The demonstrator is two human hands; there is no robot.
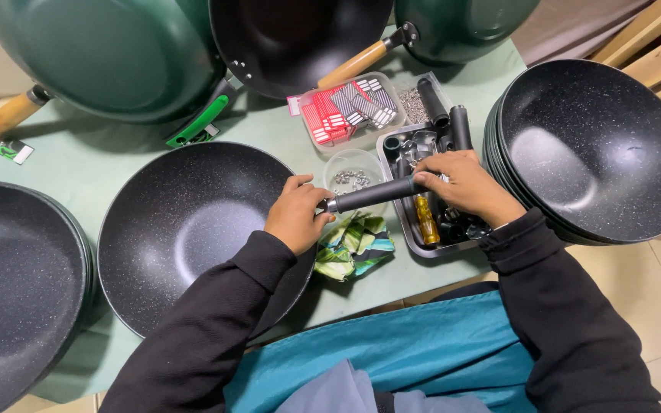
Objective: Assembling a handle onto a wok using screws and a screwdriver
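A black speckled wok (185, 229) without a handle lies in front of me on the green table cover. My left hand (297, 214) rests on its right rim, fingers closed at the rim beside the metal end of a black handle (372, 193). My right hand (464, 183) grips the other end of that handle, which lies level between both hands. Below the right hand is a metal tray (403, 218) with more black handles (453, 122), a yellow-handled screwdriver (425, 219) and small parts.
A stack of black woks (598, 145) stands at the right, another wok (17, 291) at the left, green-backed pans with wooden handles (109, 53) at the back. A clear cup of screws (352, 177), a container of red and grey tags (346, 111) and a folded cloth (353, 245) lie mid-table.
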